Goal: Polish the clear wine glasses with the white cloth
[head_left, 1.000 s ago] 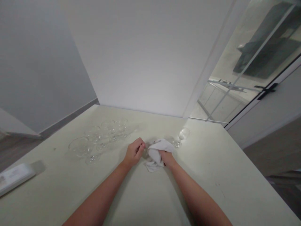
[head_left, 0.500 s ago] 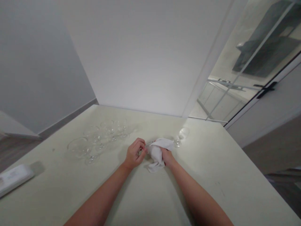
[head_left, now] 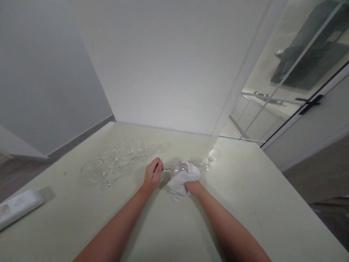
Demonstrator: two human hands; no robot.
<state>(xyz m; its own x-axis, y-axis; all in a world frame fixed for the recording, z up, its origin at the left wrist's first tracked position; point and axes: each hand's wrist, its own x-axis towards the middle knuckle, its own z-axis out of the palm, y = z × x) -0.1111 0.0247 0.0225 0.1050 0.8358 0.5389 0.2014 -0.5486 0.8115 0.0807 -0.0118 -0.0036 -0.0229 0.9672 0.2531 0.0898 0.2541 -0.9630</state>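
Observation:
My left hand [head_left: 152, 175] is closed on the stem end of a clear stemmed glass [head_left: 178, 168] held sideways over the pale table [head_left: 245, 203]. My right hand [head_left: 192, 186] grips a white cloth [head_left: 181, 179] wrapped around the glass's bowl; most of the hand's fingers are hidden under the cloth. Part of the bowl shows above the cloth.
Several clear glasses [head_left: 114, 162] stand grouped at the left of the table. One small stemmed glass [head_left: 211, 158] stands alone just right of my hands. A flat white box [head_left: 17, 207] lies at the table's left edge. A white wall rises behind; a glass door is at the right.
The glass has come partly out of the cloth, its bowl now showing. My left hand has closed tighter on the stem, and the cloth has shifted around the bowl.

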